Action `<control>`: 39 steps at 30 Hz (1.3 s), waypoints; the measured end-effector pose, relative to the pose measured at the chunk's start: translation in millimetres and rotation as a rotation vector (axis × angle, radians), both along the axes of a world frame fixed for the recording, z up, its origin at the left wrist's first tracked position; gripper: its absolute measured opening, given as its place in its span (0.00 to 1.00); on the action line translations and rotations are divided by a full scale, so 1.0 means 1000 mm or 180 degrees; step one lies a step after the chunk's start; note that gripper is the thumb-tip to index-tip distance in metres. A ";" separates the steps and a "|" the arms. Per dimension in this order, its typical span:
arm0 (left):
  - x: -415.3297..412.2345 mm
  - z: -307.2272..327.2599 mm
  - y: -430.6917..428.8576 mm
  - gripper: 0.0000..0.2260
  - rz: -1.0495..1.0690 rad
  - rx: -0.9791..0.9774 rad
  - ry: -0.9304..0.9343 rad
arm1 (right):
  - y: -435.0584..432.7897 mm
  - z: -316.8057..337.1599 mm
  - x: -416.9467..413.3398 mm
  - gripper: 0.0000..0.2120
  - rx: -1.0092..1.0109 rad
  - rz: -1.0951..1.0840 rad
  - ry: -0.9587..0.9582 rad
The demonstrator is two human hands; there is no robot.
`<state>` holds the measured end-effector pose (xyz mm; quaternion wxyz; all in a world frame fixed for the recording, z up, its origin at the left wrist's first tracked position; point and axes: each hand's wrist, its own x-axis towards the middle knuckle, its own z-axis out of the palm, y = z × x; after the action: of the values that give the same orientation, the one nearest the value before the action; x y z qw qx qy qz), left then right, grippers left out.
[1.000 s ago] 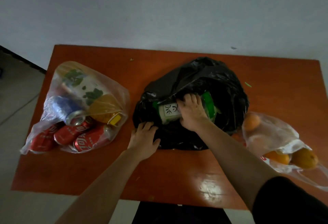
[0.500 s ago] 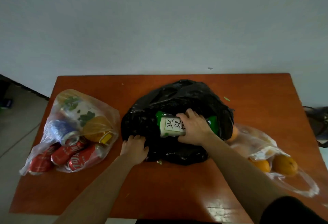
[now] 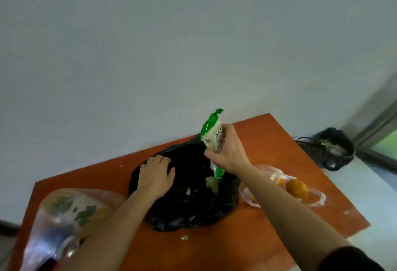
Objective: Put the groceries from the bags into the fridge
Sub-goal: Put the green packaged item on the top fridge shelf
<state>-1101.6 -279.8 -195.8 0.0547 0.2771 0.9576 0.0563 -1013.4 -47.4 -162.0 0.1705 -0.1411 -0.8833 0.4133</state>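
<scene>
My right hand (image 3: 228, 152) grips a green and white food packet (image 3: 211, 131) and holds it upright above the black plastic bag (image 3: 189, 202) in the middle of the orange table (image 3: 268, 141). My left hand (image 3: 155, 177) rests flat on the left top of the black bag, fingers spread. A pale green leafy piece (image 3: 211, 183) shows in the bag's opening. The fridge is out of view.
A clear bag (image 3: 64, 212) with cans and a printed cup lies at the table's left front. Another clear bag with oranges (image 3: 296, 188) lies right of the black one. A dark bin with scraps (image 3: 334, 148) stands on the floor beyond the right edge.
My right hand has lifted the green packet out of the black bag and turned it upright. My left hand moved up onto the bag's top. The view swung up and right.
</scene>
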 end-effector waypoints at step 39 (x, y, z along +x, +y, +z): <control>0.985 0.213 0.389 0.28 -0.5020 0.2327 0.0420 | 0.049 0.155 1.123 0.39 0.1989 -0.5876 -0.0397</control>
<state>-117.0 109.1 17.0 -0.0702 0.8623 0.4094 0.2897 109.6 1.8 -6.8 0.4099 -0.7474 -0.5028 -0.1437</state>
